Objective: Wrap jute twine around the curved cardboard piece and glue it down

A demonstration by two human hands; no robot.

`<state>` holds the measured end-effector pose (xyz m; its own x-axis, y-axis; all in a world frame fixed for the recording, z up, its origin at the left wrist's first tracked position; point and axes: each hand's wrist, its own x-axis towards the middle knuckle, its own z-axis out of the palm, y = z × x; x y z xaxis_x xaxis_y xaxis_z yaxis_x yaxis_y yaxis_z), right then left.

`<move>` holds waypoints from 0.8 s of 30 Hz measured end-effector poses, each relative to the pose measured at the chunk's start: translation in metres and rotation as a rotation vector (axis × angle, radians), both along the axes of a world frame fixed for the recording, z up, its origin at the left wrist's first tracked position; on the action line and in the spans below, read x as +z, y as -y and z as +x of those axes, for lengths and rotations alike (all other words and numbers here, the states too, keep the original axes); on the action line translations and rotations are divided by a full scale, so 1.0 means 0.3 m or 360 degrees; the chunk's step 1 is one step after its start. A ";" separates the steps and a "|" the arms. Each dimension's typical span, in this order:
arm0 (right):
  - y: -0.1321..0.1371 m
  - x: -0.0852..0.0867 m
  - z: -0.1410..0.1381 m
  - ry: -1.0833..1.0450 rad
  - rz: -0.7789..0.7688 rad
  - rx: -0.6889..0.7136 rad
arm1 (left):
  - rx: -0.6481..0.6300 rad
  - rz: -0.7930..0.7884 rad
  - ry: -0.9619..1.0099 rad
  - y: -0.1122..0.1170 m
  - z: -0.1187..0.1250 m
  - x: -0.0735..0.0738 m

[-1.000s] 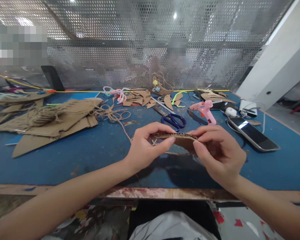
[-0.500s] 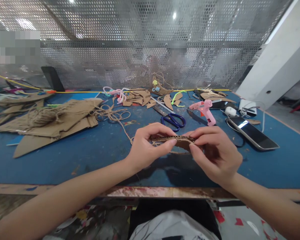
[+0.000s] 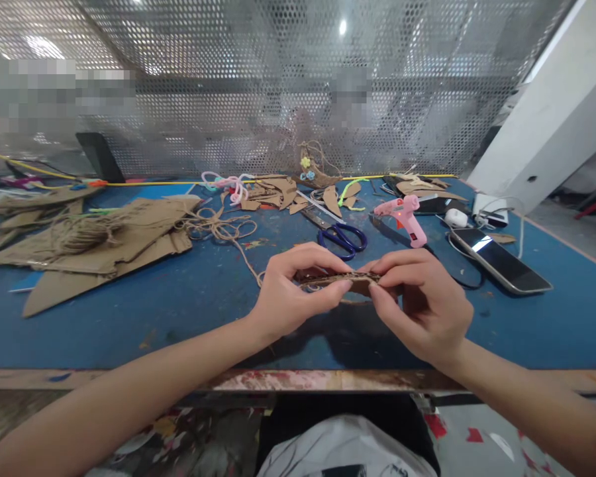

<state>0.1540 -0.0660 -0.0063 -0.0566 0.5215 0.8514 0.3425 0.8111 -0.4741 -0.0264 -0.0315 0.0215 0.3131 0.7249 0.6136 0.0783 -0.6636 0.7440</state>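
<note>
Between my two hands, above the front of the blue table, is a curved piece of cardboard (image 3: 361,286) with its corrugated edge turned up. My left hand (image 3: 298,281) pinches its left part between thumb and fingers. My right hand (image 3: 422,301) grips the right part the same way, close beside the left fingertips. Twine (image 3: 251,265) runs from a loose tangle on the table to my left hand; its end is hidden there. Just beyond my hands lie scissors with blue handles (image 3: 345,240) and a pink hot glue gun (image 3: 407,218) showing a small red light.
Large cardboard sheets (image 3: 144,232) with a bundle of twine (image 3: 92,232) lie at left. Cardboard scraps (image 3: 273,192) and pink pipe cleaners (image 3: 231,184) are at the back. A phone (image 3: 501,260) and a white charger (image 3: 455,217) lie at right. Perforated metal mesh (image 3: 258,86) stands behind the table.
My right hand has shifted slightly left along the cardboard, nearer my left hand. Both hands keep their pinch, and the view has moved a little.
</note>
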 end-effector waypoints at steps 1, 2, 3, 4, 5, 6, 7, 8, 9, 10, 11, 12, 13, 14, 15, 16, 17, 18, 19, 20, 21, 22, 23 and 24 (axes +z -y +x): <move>0.001 -0.002 -0.002 -0.0029 -0.0030 0.0007 | -0.0001 0.0003 0.0000 -0.001 0.000 -0.001; 0.003 -0.005 -0.005 -0.0066 -0.0084 0.0006 | 0.0000 0.0008 -0.0002 -0.001 0.000 -0.002; 0.004 -0.006 -0.007 -0.0099 -0.0163 -0.0010 | 0.0000 0.0014 -0.0004 -0.001 -0.001 -0.004; 0.005 -0.007 -0.009 -0.0114 -0.0250 -0.0045 | 0.0001 0.0017 -0.0004 -0.002 -0.001 -0.005; 0.006 -0.006 -0.009 -0.0101 -0.0327 -0.0094 | 0.0003 0.0017 -0.0002 -0.003 -0.002 -0.007; 0.006 -0.004 -0.008 -0.0049 -0.0383 -0.0142 | 0.0004 0.0016 0.0000 -0.005 -0.003 -0.009; 0.005 0.000 -0.004 0.0037 -0.0415 -0.0178 | -0.0001 0.0016 -0.0001 -0.008 -0.006 -0.010; 0.002 0.005 0.001 0.0133 -0.0417 -0.0198 | -0.0010 0.0020 -0.0013 -0.011 -0.009 -0.011; 0.000 0.009 0.007 0.0223 -0.0398 -0.0207 | -0.0023 0.0035 -0.0042 -0.016 -0.014 -0.011; -0.004 0.013 0.013 0.0295 -0.0369 -0.0210 | -0.0033 0.0067 -0.0085 -0.021 -0.020 -0.011; -0.007 0.017 0.020 0.0345 -0.0332 -0.0217 | -0.0034 0.0115 -0.0137 -0.028 -0.026 -0.009; -0.010 0.018 0.026 0.0373 -0.0280 -0.0235 | -0.0022 0.0180 -0.0188 -0.034 -0.033 -0.007; -0.012 0.019 0.031 0.0389 -0.0216 -0.0257 | -0.0004 0.0256 -0.0231 -0.040 -0.039 -0.003; -0.014 0.017 0.034 0.0402 -0.0143 -0.0269 | 0.0013 0.0339 -0.0263 -0.045 -0.044 0.001; -0.016 0.015 0.037 0.0415 -0.0067 -0.0266 | 0.0019 0.0428 -0.0284 -0.049 -0.047 0.006; -0.017 0.011 0.038 0.0428 0.0003 -0.0252 | 0.0009 0.0519 -0.0300 -0.052 -0.048 0.012; -0.018 0.007 0.039 0.0439 0.0061 -0.0230 | -0.0013 0.0611 -0.0313 -0.052 -0.048 0.017; -0.019 0.003 0.039 0.0451 0.0104 -0.0206 | -0.0042 0.0700 -0.0325 -0.052 -0.045 0.021; -0.020 -0.001 0.039 0.0461 0.0133 -0.0183 | -0.0067 0.0777 -0.0337 -0.050 -0.042 0.025; -0.020 -0.004 0.039 0.0469 0.0152 -0.0164 | -0.0082 0.0836 -0.0346 -0.047 -0.038 0.028; -0.020 -0.007 0.039 0.0476 0.0163 -0.0151 | -0.0086 0.0872 -0.0353 -0.044 -0.034 0.031; -0.020 -0.008 0.039 0.0481 0.0172 -0.0141 | -0.0082 0.0890 -0.0357 -0.042 -0.031 0.032; -0.020 -0.009 0.038 0.0482 0.0179 -0.0134 | -0.0075 0.0897 -0.0361 -0.040 -0.029 0.033; -0.020 -0.010 0.038 0.0480 0.0182 -0.0129 | -0.0065 0.0897 -0.0363 -0.038 -0.028 0.033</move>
